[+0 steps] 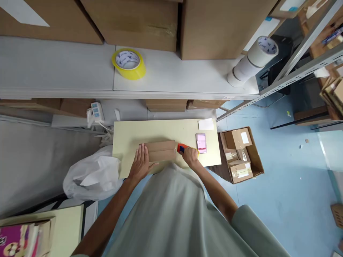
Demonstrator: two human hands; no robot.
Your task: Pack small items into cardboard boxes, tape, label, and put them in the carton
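Observation:
A small brown cardboard box [161, 150] lies on a pale yellow table [150, 130]. My left hand [140, 163] rests flat on the box's left end with fingers stretched out. My right hand [189, 155] is closed round a red and blue tape dispenser [181, 147] with yellow tape, held against the box's right end. A pink card stack [201, 142] and a white paper slip [206, 124] lie on the table to the right of the dispenser.
A yellow tape roll [129, 63] and stacked white tape rolls [252, 60] sit on a white shelf under large cartons [219, 25]. An open carton of small boxes [239, 154] stands on the blue floor at right. A white plastic bag [92, 177] lies at left.

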